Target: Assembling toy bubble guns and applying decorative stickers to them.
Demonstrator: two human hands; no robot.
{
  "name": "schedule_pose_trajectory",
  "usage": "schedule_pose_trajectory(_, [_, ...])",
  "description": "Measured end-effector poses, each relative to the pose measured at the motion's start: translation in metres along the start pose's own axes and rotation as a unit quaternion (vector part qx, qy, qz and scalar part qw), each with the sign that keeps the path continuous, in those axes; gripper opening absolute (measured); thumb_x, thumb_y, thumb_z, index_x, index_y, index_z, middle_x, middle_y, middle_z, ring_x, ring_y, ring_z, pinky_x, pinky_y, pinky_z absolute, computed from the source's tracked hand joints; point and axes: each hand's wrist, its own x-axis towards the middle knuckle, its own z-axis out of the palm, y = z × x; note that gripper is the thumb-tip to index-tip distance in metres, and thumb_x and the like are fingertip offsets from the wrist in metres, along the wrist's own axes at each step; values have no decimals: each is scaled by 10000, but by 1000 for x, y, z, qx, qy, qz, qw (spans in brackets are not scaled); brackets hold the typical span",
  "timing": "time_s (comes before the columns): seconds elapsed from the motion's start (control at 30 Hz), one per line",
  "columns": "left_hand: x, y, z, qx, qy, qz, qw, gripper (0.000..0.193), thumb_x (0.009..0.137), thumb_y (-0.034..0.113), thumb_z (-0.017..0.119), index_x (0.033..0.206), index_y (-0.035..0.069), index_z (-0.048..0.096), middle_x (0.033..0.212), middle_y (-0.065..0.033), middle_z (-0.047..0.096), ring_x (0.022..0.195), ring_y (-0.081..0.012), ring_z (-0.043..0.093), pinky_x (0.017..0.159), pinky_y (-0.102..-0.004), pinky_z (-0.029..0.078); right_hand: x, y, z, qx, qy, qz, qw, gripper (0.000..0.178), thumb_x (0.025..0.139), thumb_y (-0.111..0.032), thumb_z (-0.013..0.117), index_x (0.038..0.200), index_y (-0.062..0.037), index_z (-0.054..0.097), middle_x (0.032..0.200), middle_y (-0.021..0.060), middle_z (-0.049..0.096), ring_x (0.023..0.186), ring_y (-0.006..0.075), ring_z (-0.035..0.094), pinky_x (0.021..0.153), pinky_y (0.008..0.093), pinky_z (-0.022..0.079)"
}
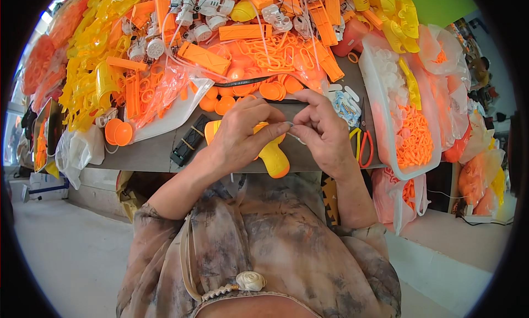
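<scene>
Just above the table's near edge, my left hand (242, 132) and my right hand (326, 135) meet with thumb and fingers pinched together. Between their fingertips is a small pale piece (290, 124), too small to name. Under my left hand lies a yellow and orange plastic toy body (274, 157) with a rounded handle end; the hand covers much of it. Several orange round cups (271, 90) sit just beyond my hands. To the right of my right hand is a small heap of blue and white pieces (346, 106).
Scissors (367, 148) with red and yellow handles lie right of my hands, beside a white bin (392, 162) of small orange parts. A dark narrow part (189, 142) lies on the left. Beyond are heaped orange strips (204, 57), white mechanisms (216, 7) and yellow shells (88, 70).
</scene>
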Motion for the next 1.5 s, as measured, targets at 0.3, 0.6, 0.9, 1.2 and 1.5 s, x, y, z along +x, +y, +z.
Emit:
schedule_pose_trajectory(0.3, [-12,-7,-13,-143,61,-143,977,217,891,166,612,802,-30,586,662,7,532,614,-39,455,531,-234,400,-6,8,2,51,89,-7,995,360,815,44,611,1158,10,509,861,57,596,707,90,544,640,213,463])
schedule_pose_trajectory(0.6, [-18,-2,-8,-171,80,-143,972,212,896,184,614,850,-21,594,674,1,543,639,-35,450,542,-212,390,-3,16,23,-222,141,-356,897,357,684,69,716,1002,-5,571,1014,156,620,851,294,618,709,350,512])
schedule_pose_trajectory(0.9, [-48,-36,-29,184,32,99,977,258,733,96,689,983,54,641,1021,-102,605,965,-301,549,822,-385,428,-9,46,-5,-249,113,-213,938,423,686,79,697,1074,-7,553,950,120,641,864,274,609,766,342,485])
schedule_pose_trajectory(1.2, [-66,-56,-22,225,-7,128,966,360,706,110,684,1065,115,657,1139,-69,583,1055,-295,514,884,-414,407,1,50,20,-264,25,-258,929,512,665,56,714,1143,-13,542,950,98,650,883,245,603,769,337,474])
schedule_pose_trajectory(1.5, [-64,-59,-20,204,0,134,970,380,693,98,697,1070,108,656,1136,-74,584,1037,-298,518,867,-416,415,5,52,31,-232,28,-258,937,510,673,21,718,1150,-10,541,955,92,660,887,246,603,774,341,468])
